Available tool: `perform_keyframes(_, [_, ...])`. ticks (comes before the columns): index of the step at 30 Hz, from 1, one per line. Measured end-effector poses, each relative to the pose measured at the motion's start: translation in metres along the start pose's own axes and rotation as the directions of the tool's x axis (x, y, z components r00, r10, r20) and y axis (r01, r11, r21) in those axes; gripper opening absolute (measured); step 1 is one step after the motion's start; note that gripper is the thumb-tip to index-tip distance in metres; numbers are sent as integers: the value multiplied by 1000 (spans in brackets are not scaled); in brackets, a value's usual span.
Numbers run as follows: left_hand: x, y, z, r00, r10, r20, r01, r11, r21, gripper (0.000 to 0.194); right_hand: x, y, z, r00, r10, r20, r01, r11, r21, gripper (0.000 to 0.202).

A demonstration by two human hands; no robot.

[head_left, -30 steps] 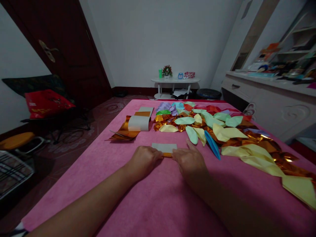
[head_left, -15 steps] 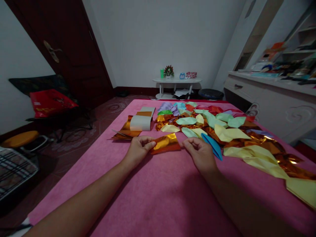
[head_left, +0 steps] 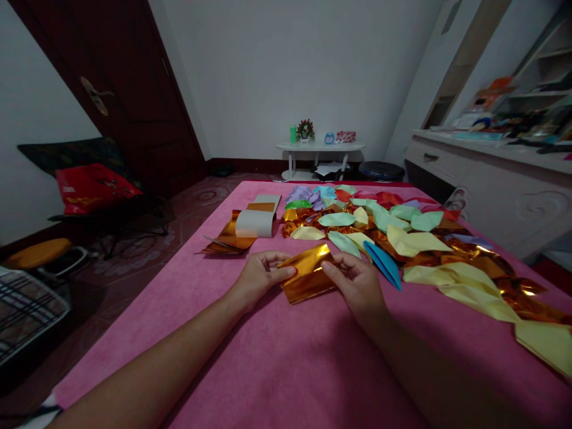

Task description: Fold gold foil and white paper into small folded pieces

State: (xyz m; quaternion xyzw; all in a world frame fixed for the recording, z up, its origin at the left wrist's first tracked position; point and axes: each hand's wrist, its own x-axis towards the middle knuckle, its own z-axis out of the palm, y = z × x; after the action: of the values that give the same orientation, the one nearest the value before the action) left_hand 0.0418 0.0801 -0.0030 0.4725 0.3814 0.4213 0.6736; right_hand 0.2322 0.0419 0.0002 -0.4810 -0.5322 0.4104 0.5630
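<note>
A shiny gold foil paper [head_left: 308, 275] with a crease along its length is held just above the pink cloth. My left hand [head_left: 263, 275] pinches its left end, thumb on top. At the right end, my right hand [head_left: 357, 281] grips it between thumb and fingers. Close beside the right hand lies a folded blue paper [head_left: 383, 263]. Beyond my left hand rests a loose pile of gold and grey foil sheets [head_left: 254, 223], some curled over. Folded pieces in pale green [head_left: 337, 219], yellow [head_left: 415, 241], gold and other colours spread across the right side.
The pink cloth [head_left: 286, 363] covers the table. A small white table [head_left: 319, 145] with a plant stands by the far wall. On the left are a chair with a red bag [head_left: 96, 187] and a yellow stool [head_left: 38, 251]. A pale cabinet [head_left: 487, 170] lines the right.
My right hand has moved left onto the foil paper's right end and now grips it. The paper has tilted and opened wider toward me. My left hand keeps its hold.
</note>
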Motion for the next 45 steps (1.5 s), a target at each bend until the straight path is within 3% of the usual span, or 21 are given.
perform_keyframes(4, [0, -2, -1, 995, -7, 99, 12, 998, -55, 49, -1, -2, 0, 998, -5, -69, -1, 996, -92, 26])
perform_keyframes(8, [0, -2, -3, 994, 14, 109, -9, 999, -43, 53, -1, -3, -2, 997, -5, -80, -3, 995, -97, 28])
perform_keyframes(12, [0, -1, -3, 997, 55, 47, -51, 995, -83, 41, 0, -3, -3, 997, -6, -81, -3, 994, -108, 27])
perform_keyframes(17, [3, -3, -7, 994, 80, -75, -90, 987, -137, 38, 1, -2, -3, 998, 47, 34, -45, 997, -57, 29])
perform_keyframes(21, [4, -2, -8, 987, 100, -125, -110, 991, -77, 36, 2, -3, -2, 995, 49, 91, -50, 999, 8, 29])
perform_keyframes(27, [1, 2, -1, 982, 134, -134, -130, 991, 35, 30, 5, 3, -6, 998, 49, 41, -49, 999, 10, 34])
perform_keyframes(35, [-1, 0, -3, 991, 118, -64, -118, 993, -9, 27, 4, 1, -7, 1000, 19, 6, -17, 986, -163, 32])
perform_keyframes(40, [2, 2, -4, 987, 134, -88, -135, 991, 5, 32, 5, 6, -6, 999, 32, 10, -31, 988, -149, 23])
perform_keyframes(43, [4, 4, -6, 977, 188, -100, -180, 980, 86, 25, 5, 9, -7, 997, -69, -23, 63, 978, -197, 14])
perform_keyframes(45, [5, 5, -8, 963, 243, -115, -222, 960, 173, 17, 3, 8, -7, 966, -257, -7, 243, 924, -295, 5])
